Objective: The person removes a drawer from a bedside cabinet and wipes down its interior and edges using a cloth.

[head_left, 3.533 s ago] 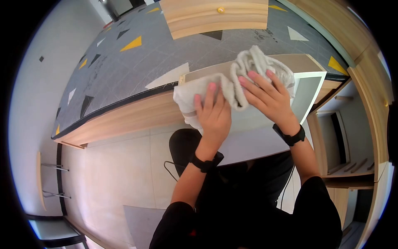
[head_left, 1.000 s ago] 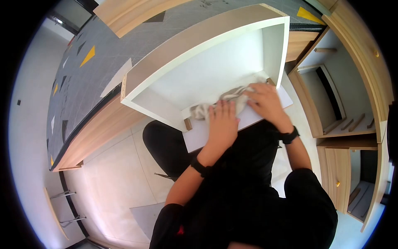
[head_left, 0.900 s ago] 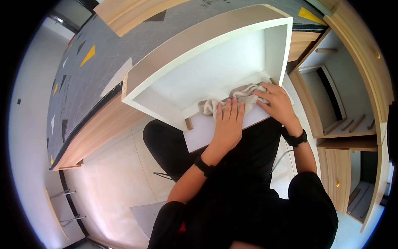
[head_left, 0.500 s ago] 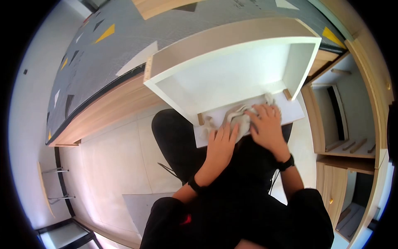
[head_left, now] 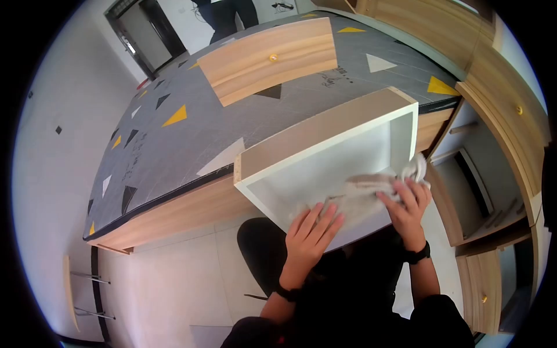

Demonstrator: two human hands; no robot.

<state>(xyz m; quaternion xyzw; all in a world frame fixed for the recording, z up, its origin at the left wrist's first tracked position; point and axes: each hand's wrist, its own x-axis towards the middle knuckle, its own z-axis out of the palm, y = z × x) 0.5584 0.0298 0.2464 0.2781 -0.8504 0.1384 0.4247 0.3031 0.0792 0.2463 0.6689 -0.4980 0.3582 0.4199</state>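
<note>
A whitish drawer box [head_left: 325,136] stands tilted in front of me, its inside facing me, between the bed and my legs. Across its lower part a crumpled beige cloth [head_left: 365,194] stretches between my hands, partly blurred. My right hand [head_left: 409,211] grips the cloth's right end, and a loose fold sticks up above those fingers. My left hand [head_left: 310,238] has its fingers over the cloth's left end, its thumb hidden; it seems to hold that end. A pale panel edge shows below the cloth, over my lap.
A wooden drawer front [head_left: 270,61] with a yellow knob lies on the grey patterned mattress [head_left: 156,139]. At right stands a wooden cabinet [head_left: 513,151] with open compartments. Someone in dark trousers [head_left: 235,17] is beyond the bed. A small chair-like piece [head_left: 69,293] is at left.
The view has tilted up, showing more of the bed. My hands have moved apart; the cloth, bunched on the panel before, is now lifted and stretched between them.
</note>
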